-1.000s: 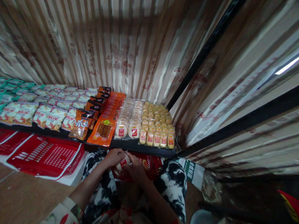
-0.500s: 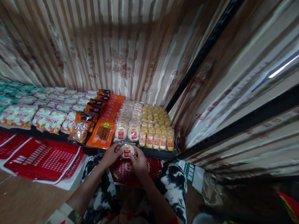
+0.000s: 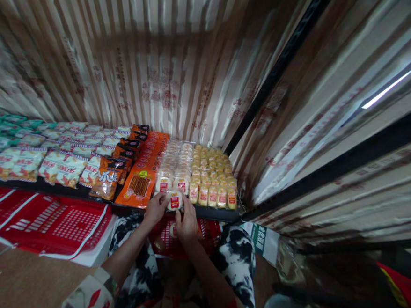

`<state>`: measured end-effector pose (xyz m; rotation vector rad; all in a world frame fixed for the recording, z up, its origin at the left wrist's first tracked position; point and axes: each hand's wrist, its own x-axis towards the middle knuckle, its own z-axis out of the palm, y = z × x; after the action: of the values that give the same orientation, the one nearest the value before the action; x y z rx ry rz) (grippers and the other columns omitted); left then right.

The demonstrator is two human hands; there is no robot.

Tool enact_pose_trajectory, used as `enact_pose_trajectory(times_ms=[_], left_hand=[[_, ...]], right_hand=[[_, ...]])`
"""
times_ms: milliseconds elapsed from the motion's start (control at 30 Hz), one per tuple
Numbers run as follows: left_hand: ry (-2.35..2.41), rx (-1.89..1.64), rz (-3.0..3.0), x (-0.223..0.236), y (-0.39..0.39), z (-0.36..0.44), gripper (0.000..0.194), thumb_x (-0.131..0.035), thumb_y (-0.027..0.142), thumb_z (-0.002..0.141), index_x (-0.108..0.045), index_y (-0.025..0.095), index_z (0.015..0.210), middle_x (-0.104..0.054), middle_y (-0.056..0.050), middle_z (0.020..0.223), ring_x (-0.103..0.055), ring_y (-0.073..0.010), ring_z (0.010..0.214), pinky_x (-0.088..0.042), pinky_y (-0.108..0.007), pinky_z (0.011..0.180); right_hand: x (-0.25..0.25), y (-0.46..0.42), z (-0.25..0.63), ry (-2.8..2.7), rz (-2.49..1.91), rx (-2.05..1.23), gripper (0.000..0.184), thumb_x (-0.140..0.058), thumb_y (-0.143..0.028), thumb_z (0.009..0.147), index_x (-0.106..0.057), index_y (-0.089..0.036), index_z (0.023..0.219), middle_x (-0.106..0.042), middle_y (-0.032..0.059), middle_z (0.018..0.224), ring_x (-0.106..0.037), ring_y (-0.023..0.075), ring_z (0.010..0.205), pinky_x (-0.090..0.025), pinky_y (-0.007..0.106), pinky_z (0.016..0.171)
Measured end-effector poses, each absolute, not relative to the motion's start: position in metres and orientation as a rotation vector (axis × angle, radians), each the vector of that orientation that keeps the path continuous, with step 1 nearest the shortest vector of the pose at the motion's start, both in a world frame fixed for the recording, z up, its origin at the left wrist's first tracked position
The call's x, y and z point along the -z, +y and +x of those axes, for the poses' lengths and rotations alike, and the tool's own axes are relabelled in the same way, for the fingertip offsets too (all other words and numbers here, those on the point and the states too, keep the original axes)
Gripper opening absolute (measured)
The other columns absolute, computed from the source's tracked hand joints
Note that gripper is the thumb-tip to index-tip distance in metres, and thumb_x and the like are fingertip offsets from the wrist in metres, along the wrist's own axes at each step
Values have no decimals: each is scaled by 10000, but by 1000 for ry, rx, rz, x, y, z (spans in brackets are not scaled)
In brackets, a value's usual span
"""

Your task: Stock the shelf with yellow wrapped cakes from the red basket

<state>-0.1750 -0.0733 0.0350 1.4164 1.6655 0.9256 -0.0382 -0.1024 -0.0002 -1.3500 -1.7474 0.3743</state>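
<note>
My left hand point(image 3: 155, 209) pinches the left side of a round white bun point(image 3: 174, 200) in clear wrapping with a red label. My right hand point(image 3: 187, 222) is at the bun's right and lower edge, its fingers behind the side and its thumb just below. The bun is tilted with its label facing me, at the front edge of a black shelf point(image 3: 209, 213). Right behind it stand rows of matching wrapped white buns point(image 3: 181, 184). To their right are rows of small yellow wrapped cakes point(image 3: 211, 196).
Left of the buns lie orange snack packs point(image 3: 139, 184), brown-orange bags point(image 3: 106, 179) and white snack bags point(image 3: 63, 166). Red baskets point(image 3: 60, 220) stand below the shelf; another red basket point(image 3: 211, 233) sits between my knees. A black post point(image 3: 258, 101) rises at the right, before a pleated curtain point(image 3: 170, 58).
Both hands have moved the wrapped bun slightly up and forward, closer to the front row. My right thumb has slid from the bun's face to below its lower edge.
</note>
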Motion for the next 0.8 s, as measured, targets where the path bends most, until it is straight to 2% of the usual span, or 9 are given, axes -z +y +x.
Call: enact_pose_trajectory(times_ms=[67, 133, 300, 533, 800], left_hand=[[1690, -924, 1428, -35, -70, -173, 184, -515, 230, 811, -614, 156, 948, -666, -28, 863, -604, -146, 795, -466, -237, 736], [1710, -919, 1438, -35, -67, -172, 183, -525, 224, 817, -615, 162, 963, -660, -26, 866, -596, -146, 805, -459, -240, 754], [1845, -914, 1575, -34, -61, -167, 206, -519, 260, 847, -630, 139, 971, -639, -72, 920, -579, -167, 853, -441, -269, 803], [1938, -903, 1630, -33, -57, -157, 265, -493, 299, 868, -621, 137, 1035, -598, -112, 1038, -553, -202, 953, -427, -300, 857], [2007, -815, 1703, -34, -52, -150, 286, -467, 314, 888, -611, 145, 1067, -597, -110, 1029, -554, -206, 962, -417, -283, 843]], right_hand=[[3, -104, -37, -1796, -1351, -286, 480, -357, -221, 870, -407, -107, 1334, -463, 167, 1319, -391, 255, 1239, -363, 473, 1014], [3, -104, -36, -1823, -1373, -256, 478, -358, -203, 861, -429, -108, 1324, -449, 167, 1334, -381, 262, 1239, -368, 483, 1003], [-1, -105, -37, -1868, -1438, -280, 501, -372, -154, 836, -431, -121, 1332, -384, 147, 1394, -380, 269, 1234, -364, 469, 1005], [5, -106, -41, -1901, -1459, -292, 478, -366, -142, 840, -462, -86, 1305, -315, 172, 1438, -346, 264, 1289, -377, 426, 1009], [13, -101, -40, -1883, -1437, -296, 484, -363, -142, 834, -469, -84, 1303, -351, 172, 1423, -346, 258, 1298, -392, 430, 1009]])
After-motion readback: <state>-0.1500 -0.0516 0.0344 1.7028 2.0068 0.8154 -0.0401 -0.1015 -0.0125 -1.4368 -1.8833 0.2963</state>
